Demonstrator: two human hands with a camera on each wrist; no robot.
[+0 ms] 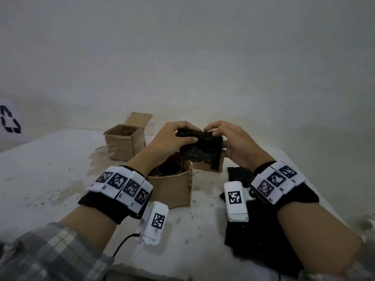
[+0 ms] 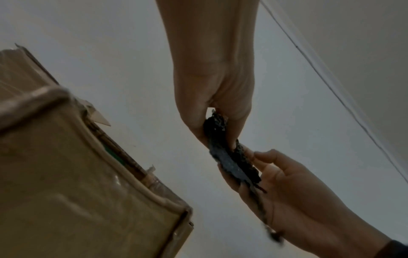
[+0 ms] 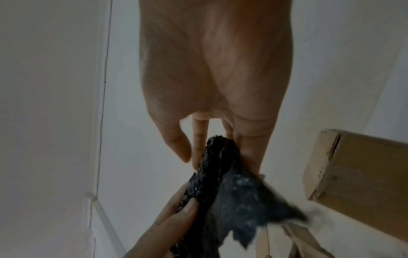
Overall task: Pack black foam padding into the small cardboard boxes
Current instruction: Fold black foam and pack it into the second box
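A ragged piece of black foam padding [image 1: 199,148] is held in the air above the tabletop [image 1: 50,169], over the gap between two small cardboard boxes. Its upper edge is folded over, and the lower part hangs loose. The left hand [image 1: 172,138] has its grip closed on the left end of the foam, thumb against curled fingers; the right hand [image 1: 229,142] grasps the right end in the same pinching way. In the left wrist view the foam [image 2: 229,157] is seen edge-on, squeezed between thumb and fingers of both hands.

Directly below the foam stands the near box [image 1: 172,187], open at the top, with a dark cylindrical object [image 1: 169,168] inside. A second box [image 1: 205,165] is partly hidden behind the hanging foam. A third box [image 1: 124,138], its flap raised, stands farther back on the left. More black foam sheets [image 1: 261,246] lie flat on the tabletop under the right forearm. Dark crumbs are scattered across the white surface.
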